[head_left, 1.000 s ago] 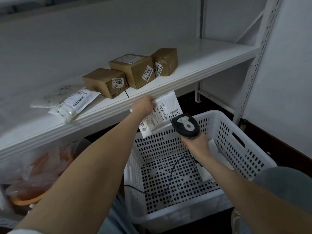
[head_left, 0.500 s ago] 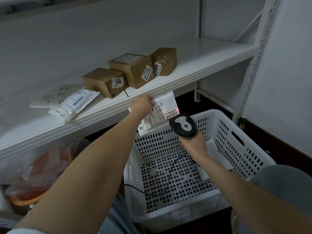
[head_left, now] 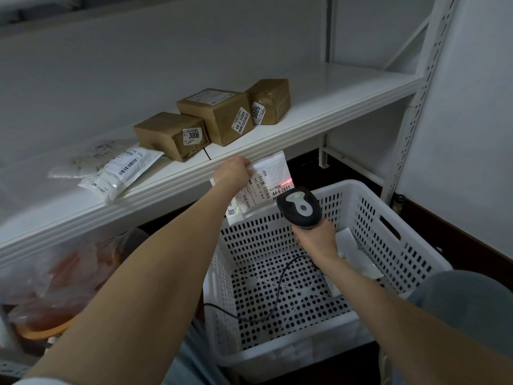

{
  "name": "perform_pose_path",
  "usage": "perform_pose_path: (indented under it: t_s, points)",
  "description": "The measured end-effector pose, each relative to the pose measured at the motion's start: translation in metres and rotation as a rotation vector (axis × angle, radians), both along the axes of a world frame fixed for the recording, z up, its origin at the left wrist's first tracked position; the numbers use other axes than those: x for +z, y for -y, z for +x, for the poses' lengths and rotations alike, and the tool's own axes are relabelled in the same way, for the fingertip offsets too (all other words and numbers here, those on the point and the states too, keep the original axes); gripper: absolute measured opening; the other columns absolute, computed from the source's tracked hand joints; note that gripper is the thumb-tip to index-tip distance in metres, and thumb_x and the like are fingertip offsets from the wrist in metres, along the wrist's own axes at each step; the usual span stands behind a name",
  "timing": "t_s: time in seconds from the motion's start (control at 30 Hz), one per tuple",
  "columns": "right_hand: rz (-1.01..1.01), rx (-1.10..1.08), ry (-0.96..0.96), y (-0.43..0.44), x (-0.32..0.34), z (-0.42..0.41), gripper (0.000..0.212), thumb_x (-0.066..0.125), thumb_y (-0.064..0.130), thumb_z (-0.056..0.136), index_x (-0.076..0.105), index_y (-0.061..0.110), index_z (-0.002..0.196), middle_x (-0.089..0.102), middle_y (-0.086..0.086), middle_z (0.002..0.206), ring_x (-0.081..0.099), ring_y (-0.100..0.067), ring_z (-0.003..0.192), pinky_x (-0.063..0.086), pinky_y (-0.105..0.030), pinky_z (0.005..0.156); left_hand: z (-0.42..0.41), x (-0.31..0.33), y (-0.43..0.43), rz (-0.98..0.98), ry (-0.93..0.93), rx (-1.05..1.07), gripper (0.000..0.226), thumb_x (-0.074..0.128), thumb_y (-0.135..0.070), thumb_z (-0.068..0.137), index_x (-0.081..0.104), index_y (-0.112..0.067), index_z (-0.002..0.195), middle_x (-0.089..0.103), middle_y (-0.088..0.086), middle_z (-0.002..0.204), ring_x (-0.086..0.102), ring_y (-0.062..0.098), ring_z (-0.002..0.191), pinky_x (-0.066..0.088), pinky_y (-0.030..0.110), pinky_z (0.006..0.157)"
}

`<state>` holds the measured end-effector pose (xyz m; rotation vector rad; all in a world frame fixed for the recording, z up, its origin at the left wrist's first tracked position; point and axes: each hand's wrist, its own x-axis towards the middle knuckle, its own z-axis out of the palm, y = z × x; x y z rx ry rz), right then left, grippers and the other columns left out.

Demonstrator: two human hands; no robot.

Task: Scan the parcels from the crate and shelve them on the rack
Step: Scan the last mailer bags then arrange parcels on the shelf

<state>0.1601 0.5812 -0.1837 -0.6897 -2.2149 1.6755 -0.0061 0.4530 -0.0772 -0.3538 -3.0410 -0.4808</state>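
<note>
Just under the front edge of the rack [head_left: 347, 112], our left hand [head_left: 231, 173] pinched the white mailer [head_left: 273, 170] above the far rim of the crate [head_left: 341, 186]; our right hand [head_left: 316, 240] gripped the scanner [head_left: 299, 209].

White mailer [head_left: 273, 173] pinched by the left hand [head_left: 232, 173]: the label right of the grip reads "44-6-2611", just above the scanner [head_left: 301, 208] gripped by the right hand [head_left: 316, 240]. The barcode digits next to it are too small to be sure of. On the shelf [head_left: 347, 107] above the left grip:
- Left brown box [head_left: 163, 134], up-left, label "3006".
- Middle box [head_left: 216, 112], straight above, label "46-2-3205".
- Right box [head_left: 273, 98], up-right, label "3005".

Far left of the grip, the shelf mailer [head_left: 119, 173] shows "00 015".
</note>
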Motion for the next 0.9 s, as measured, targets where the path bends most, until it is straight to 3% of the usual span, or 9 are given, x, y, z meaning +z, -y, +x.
perform_pose_path:
  t_s: [0.3,0.6,0.77,0.9]
  points:
    - [0.018,-0.008,0.002,0.003,-0.002,-0.001,0.016,0.069,0.013,0.079,0.066,0.004,0.067,0.063,-0.008,0.059,0.063,-0.024,0.062,0.053,-0.034,0.059,-0.001,0.000,0.000,0.007,0.018,0.013,0.030,0.055,-0.028,0.096,0.059,-0.024,0.126,0.064,0.005,0.120,0.061,0.025,0.108,0.053,0.043,0.090]
    - [-0.006,-0.001,-0.003,0.005,0.002,0.001,0.016,0.068,0.013,0.081,0.064,0.005,0.068,0.061,-0.006,0.058,0.062,-0.023,0.063,0.056,-0.039,0.063,0.000,0.001,0.000,-0.013,0.013,0.013,0.028,0.055,-0.029,0.096,0.060,-0.024,0.124,0.065,0.006,0.118,0.061,0.027,0.106,0.053,0.044,0.090]
    - [-0.042,0.000,-0.063,0.007,-0.002,0.002,0.020,0.071,0.019,0.082,0.067,0.000,0.076,0.068,-0.016,0.067,0.067,-0.030,0.069,0.058,-0.044,0.065,0.000,0.003,-0.001,-0.012,-0.004,0.027,0.034,0.055,-0.030,0.097,0.056,-0.026,0.131,0.064,0.005,0.122,0.061,0.025,0.109,0.053,0.041,0.089]
    - [-0.029,-0.019,-0.059,0.011,-0.006,0.005,0.021,0.072,0.022,0.079,0.067,0.002,0.078,0.068,-0.013,0.067,0.067,-0.029,0.070,0.056,-0.038,0.062,0.002,0.005,-0.003,-0.029,-0.035,0.051,0.033,0.054,-0.029,0.098,0.056,-0.029,0.131,0.063,0.003,0.124,0.060,0.024,0.112,0.052,0.036,0.086]
